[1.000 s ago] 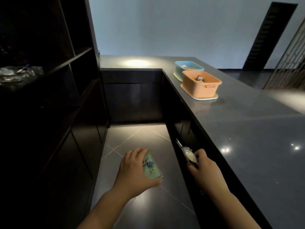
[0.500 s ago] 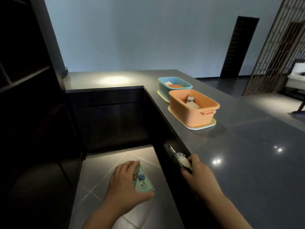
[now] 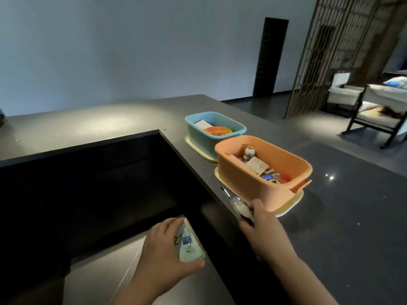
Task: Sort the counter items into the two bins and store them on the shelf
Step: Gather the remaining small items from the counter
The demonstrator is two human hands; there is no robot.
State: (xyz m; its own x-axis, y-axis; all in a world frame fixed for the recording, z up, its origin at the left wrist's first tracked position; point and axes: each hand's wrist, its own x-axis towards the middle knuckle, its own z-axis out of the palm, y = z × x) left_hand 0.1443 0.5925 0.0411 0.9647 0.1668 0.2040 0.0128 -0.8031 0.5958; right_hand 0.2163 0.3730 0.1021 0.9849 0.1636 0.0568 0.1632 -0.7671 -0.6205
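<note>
An orange bin with several small items stands on a pale lid on the dark counter. Behind it a blue bin holds a white box and an orange round thing. My right hand grips a clear packet with a pen, just in front of the orange bin's near corner. Lower left, over the floor, my left hand holds a small pale green tray with a blue binder clip in it.
The L-shaped counter wraps round a dark recess with cabinet fronts. A lattice screen and a bunk bed stand at the far right. The tiled floor lies below my left hand.
My view has swung right, away from the dark shelf, and closer to the bins. Both hands have come up towards the counter, each still holding its item.
</note>
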